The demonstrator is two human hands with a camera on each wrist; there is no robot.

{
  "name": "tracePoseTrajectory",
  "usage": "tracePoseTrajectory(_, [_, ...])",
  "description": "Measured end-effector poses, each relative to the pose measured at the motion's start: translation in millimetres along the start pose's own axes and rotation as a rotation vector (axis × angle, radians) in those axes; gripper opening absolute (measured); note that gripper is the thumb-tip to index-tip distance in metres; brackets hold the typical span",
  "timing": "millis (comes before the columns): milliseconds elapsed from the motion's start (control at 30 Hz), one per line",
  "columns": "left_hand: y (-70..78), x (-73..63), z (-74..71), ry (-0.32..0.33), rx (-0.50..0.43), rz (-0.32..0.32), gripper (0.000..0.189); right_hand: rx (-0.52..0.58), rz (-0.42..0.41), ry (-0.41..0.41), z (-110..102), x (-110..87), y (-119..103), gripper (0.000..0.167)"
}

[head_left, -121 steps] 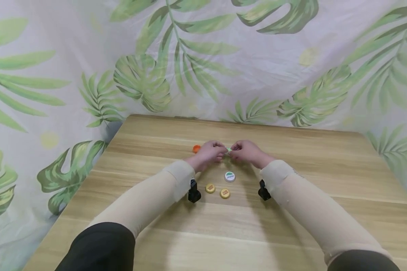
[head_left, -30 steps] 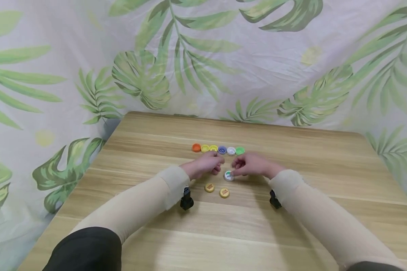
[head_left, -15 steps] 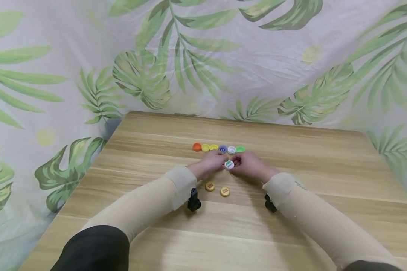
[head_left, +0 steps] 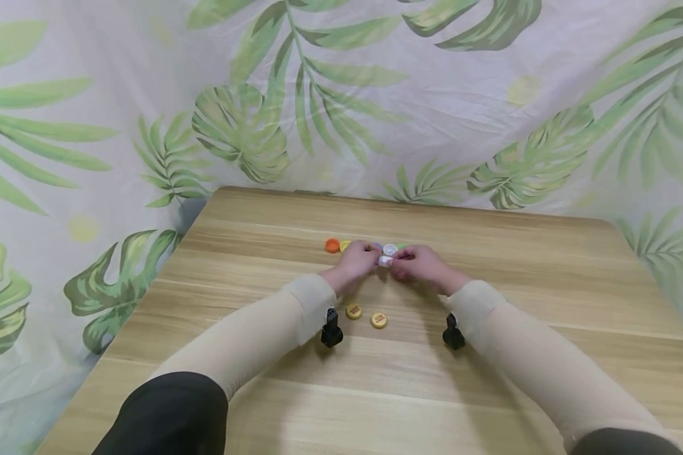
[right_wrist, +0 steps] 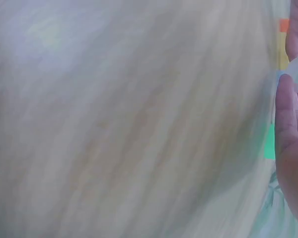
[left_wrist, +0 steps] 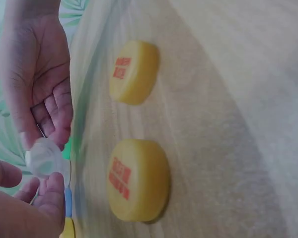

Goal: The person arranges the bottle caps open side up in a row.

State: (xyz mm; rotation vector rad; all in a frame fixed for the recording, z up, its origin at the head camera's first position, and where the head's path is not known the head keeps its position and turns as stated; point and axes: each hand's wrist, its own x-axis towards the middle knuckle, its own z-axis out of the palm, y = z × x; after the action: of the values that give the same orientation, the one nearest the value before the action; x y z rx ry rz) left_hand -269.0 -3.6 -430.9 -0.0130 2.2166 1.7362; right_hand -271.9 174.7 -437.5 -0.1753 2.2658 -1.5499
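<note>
A white bottle cap (head_left: pixel 385 260) is up between both hands, tipped on its side in the head view. My right hand (head_left: pixel 423 265) pinches it from the right with thumb and fingers. From the left, the fingertips of my left hand (head_left: pixel 355 262) grip its other edge. The left wrist view shows the cap (left_wrist: pixel 43 157) with its round face turned partly to the camera. Just beyond the hands lies a row of upturned caps: an orange cap (head_left: pixel 332 245), yellow, blue, a white cap (head_left: pixel 390 249) and green. My hands partly hide that row.
Two yellow caps with red print, the left cap (head_left: pixel 354 311) and the right cap (head_left: pixel 378 320), lie nearer on the wooden table (head_left: pixel 517 303). A leaf-printed cloth (head_left: pixel 341 95) hangs behind the table's far edge.
A green cap was between the hands earlier; it then lay at the row's right end. The right hand took the white printed cap from the table, and both hands brought it towards the row, tipping it.
</note>
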Motion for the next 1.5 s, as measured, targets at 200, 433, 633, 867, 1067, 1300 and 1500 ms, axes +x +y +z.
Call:
tracePoseTrajectory(200, [4.0,2.5,2.3,0.035,-0.028,0.025,0.025,0.162,0.054,0.036,-7.5,1.2,-3.8,0.028])
tracePoseTrajectory(433, [9.7,5.0,12.0,0.034,-0.115,0.038,0.035,0.257,0.028,0.159,-11.4,4.8,-5.7,0.021])
tracePoseTrajectory(633, [16.6,6.5,20.0,0.049,-0.170,0.035,0.039,0.279,0.046,0.214,-13.5,5.5,-9.1,0.031])
tracePoseTrajectory(867, [21.4,5.4,24.3,0.044,-0.180,0.046,0.043,0.318,0.070,0.224,-17.1,5.1,-10.4,0.041])
tracePoseTrajectory(1067, [23.7,6.8,26.1,0.024,-0.177,0.058,0.043,0.212,0.052,0.224,-19.6,1.9,-10.3,0.039])
tracePoseTrajectory(1300, [30.2,11.5,29.6,-0.006,-0.148,0.056,0.046,0.182,0.056,0.214,-25.4,-0.4,-15.9,0.041])
tracePoseTrajectory(1500, [33.0,14.5,38.0,0.006,-0.136,0.046,0.043,0.138,0.077,0.214,-34.5,-0.9,-13.9,0.041])
